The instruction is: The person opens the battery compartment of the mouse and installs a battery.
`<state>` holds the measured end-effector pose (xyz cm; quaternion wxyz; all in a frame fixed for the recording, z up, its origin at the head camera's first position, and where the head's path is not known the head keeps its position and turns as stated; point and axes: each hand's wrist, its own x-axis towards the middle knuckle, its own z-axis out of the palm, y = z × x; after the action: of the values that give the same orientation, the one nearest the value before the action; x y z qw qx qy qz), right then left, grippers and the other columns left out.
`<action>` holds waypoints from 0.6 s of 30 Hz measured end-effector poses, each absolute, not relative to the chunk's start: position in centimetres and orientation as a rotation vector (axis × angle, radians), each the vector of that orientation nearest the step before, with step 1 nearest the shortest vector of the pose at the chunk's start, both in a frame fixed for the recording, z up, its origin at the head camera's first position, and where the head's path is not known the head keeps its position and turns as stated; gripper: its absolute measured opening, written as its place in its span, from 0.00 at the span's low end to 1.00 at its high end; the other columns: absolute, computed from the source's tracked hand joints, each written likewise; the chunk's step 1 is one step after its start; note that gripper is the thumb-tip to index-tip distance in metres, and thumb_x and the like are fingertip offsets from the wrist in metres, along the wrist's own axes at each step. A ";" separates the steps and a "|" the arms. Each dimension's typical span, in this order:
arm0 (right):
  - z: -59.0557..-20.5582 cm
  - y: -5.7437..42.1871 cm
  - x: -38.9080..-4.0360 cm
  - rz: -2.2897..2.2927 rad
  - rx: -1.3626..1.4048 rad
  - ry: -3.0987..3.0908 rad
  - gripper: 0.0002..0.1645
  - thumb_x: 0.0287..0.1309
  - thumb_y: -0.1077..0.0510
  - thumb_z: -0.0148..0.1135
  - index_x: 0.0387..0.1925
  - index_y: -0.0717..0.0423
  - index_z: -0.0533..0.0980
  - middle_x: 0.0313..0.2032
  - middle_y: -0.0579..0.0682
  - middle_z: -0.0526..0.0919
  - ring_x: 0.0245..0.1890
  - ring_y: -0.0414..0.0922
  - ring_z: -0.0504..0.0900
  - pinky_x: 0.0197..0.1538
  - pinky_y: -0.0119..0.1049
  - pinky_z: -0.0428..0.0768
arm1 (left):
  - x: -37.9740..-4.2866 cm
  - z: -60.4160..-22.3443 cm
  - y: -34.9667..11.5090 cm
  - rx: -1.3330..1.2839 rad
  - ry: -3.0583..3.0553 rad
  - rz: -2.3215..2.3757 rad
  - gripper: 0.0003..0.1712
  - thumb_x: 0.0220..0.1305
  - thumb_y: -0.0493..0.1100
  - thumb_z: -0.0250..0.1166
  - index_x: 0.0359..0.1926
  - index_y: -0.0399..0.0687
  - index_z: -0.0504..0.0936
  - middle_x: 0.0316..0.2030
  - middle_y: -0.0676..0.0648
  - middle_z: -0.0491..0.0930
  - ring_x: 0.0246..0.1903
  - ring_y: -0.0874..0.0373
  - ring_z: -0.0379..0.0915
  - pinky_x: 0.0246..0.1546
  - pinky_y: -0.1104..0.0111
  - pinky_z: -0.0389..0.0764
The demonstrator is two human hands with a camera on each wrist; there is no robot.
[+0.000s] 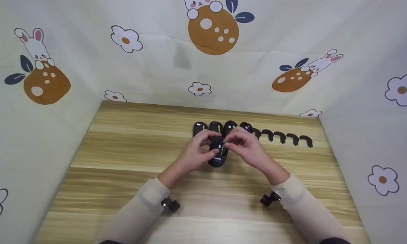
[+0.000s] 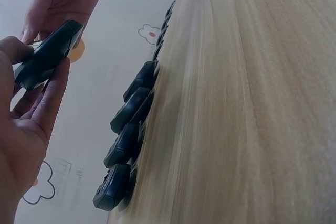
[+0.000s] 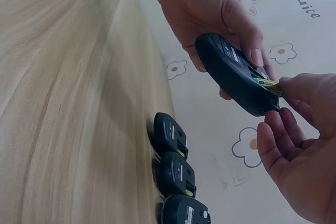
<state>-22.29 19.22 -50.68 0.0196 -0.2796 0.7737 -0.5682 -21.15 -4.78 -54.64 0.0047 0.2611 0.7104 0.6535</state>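
Held above the table in my left hand is a black computer mouse, its underside turned up and its battery slot uncovered. The left fingers and thumb grip it from the sides. At the slot, my right hand pinches the end of a green and yellow battery between thumb and finger. One end of the battery lies in the slot, while the end by the thumb sits higher, as the right wrist view shows. In the left wrist view the mouse mostly hides the battery.
Several more upturned black mice stand in a row behind the hands, some with batteries visible in their slots. To their right, several curved black battery covers lie lined up on the wooden table. Patterned cloth walls border the table.
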 end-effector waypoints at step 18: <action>-50.7 18.6 -22.0 -1.816 -0.637 2.247 0.18 0.71 0.67 0.71 0.60 0.69 0.82 0.51 0.62 0.90 0.48 0.48 0.91 0.52 0.40 0.92 | -21.2 -54.8 -5.0 0.914 2.320 2.047 0.27 0.68 0.31 0.75 0.66 0.43 0.82 0.58 0.44 0.80 0.49 0.49 0.81 0.31 0.63 0.90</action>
<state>-22.02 18.62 -50.68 0.0912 -0.2145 0.7563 -0.6113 -21.18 -4.97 -54.80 -0.0422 0.2832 0.7185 0.6339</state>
